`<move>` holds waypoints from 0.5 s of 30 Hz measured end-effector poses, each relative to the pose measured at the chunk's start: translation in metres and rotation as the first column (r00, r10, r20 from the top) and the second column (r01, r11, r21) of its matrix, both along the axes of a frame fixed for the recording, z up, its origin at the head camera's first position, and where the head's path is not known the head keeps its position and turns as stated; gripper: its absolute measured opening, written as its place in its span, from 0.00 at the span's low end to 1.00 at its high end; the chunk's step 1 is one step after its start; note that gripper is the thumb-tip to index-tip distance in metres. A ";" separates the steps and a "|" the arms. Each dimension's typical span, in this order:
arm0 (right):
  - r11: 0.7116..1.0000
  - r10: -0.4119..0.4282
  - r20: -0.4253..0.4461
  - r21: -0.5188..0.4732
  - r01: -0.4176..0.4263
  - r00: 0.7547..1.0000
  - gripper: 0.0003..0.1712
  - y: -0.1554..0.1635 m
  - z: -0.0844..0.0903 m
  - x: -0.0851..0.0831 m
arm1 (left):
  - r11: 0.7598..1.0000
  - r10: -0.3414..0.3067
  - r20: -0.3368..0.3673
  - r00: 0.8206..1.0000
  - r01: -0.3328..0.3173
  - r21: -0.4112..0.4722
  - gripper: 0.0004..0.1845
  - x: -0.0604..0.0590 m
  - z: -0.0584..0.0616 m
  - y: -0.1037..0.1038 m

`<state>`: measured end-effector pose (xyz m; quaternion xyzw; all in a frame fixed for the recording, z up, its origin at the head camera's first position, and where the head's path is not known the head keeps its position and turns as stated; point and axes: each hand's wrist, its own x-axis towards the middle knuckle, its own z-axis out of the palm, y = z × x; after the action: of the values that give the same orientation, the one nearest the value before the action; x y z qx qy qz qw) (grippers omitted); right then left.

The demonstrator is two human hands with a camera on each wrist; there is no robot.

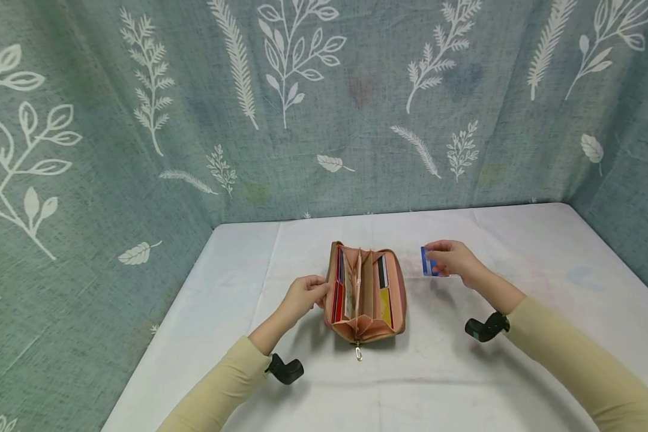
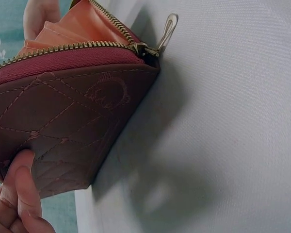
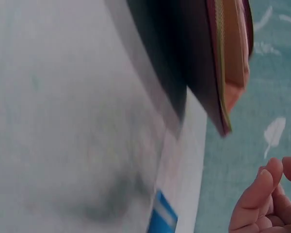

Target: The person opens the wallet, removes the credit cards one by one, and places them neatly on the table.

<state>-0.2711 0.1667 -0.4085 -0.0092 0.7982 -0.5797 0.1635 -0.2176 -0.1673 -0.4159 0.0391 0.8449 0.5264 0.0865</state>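
A zip-around wallet [image 1: 360,294] stands opened out, its pink lining and accordion pockets showing. Cards in its slots include a red card [image 1: 337,303], a yellow card [image 1: 386,306] and a dark-and-white card [image 1: 382,272]. My left hand [image 1: 305,294] grips the wallet's left edge; in the left wrist view its fingers [image 2: 24,189] lie against the quilted outer cover. To the right of the wallet and apart from it, my right hand [image 1: 453,259] holds a blue card [image 1: 427,264] in its fingers. Only a corner of that card shows in the right wrist view.
A white cloth covers the table [image 1: 432,372]. The zipper pull [image 1: 359,353] hangs at the wallet's near end. Behind and beside the table hangs a green leaf-patterned curtain [image 1: 356,144]. Both wrists carry a small black camera [image 1: 486,327].
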 end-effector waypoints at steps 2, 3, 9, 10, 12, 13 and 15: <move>0.999 0.032 0.025 0.006 -0.032 0.999 0.26 -0.009 -0.003 0.007 | 1.000 -0.001 -0.002 1.000 0.001 0.003 0.12 0.000 0.000 0.000; 0.999 0.047 0.036 0.004 -0.047 0.998 0.26 -0.013 -0.004 0.012 | 1.000 0.000 -0.003 1.000 0.000 0.004 0.12 0.000 0.000 0.000; 0.992 0.129 0.083 -0.013 -0.129 0.988 0.18 -0.036 -0.012 0.034 | 1.000 -0.005 -0.005 1.000 0.005 0.005 0.12 0.000 0.001 0.000; 0.991 0.136 0.090 -0.014 -0.135 0.987 0.17 -0.038 -0.014 0.036 | 1.000 -0.005 -0.003 1.000 0.005 0.003 0.12 -0.001 0.001 0.000; 0.990 0.144 0.100 -0.020 -0.143 0.984 0.16 -0.042 -0.018 0.039 | 1.000 -0.003 0.000 1.000 0.003 0.000 0.12 -0.001 0.001 0.000; 0.989 0.151 0.103 -0.021 -0.150 0.983 0.15 -0.044 -0.018 0.040 | 1.000 -0.003 0.001 1.000 0.003 -0.001 0.12 -0.001 0.000 -0.001; 0.987 0.162 0.110 -0.029 -0.160 0.981 0.15 -0.046 -0.019 0.043 | 1.000 -0.005 0.001 1.000 0.005 0.001 0.12 -0.001 -0.001 -0.001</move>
<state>-0.2282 0.1206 -0.4277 -0.0428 0.7785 -0.5721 0.2543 -0.2189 -0.1680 -0.4164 0.0412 0.8446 0.5264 0.0882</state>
